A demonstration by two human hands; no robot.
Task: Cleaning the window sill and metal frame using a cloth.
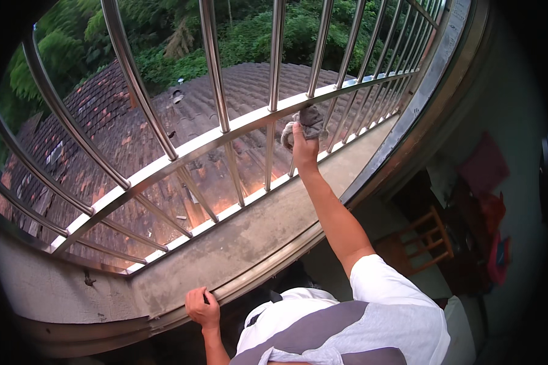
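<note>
A crumpled grey cloth [310, 122] is in my right hand [305, 148], with my arm stretched out over the sill. My fingers hold it against one of the upright metal bars, just below the horizontal rail [251, 117] of the window guard. Part of the cloth hangs loose to the left, and most of my fingers are hidden behind it. My left hand [202, 306] rests with curled fingers on the inner edge of the window frame [265, 277], near the left corner of the concrete sill [242, 244].
Shiny upright bars [214, 68] run above and below the rail. Outside lies a tiled roof [164, 118], with green trees [255, 41] behind it. A metal window frame edge [392, 137] rises at the right. Indoors, a wooden chair [420, 242] stands behind my right arm.
</note>
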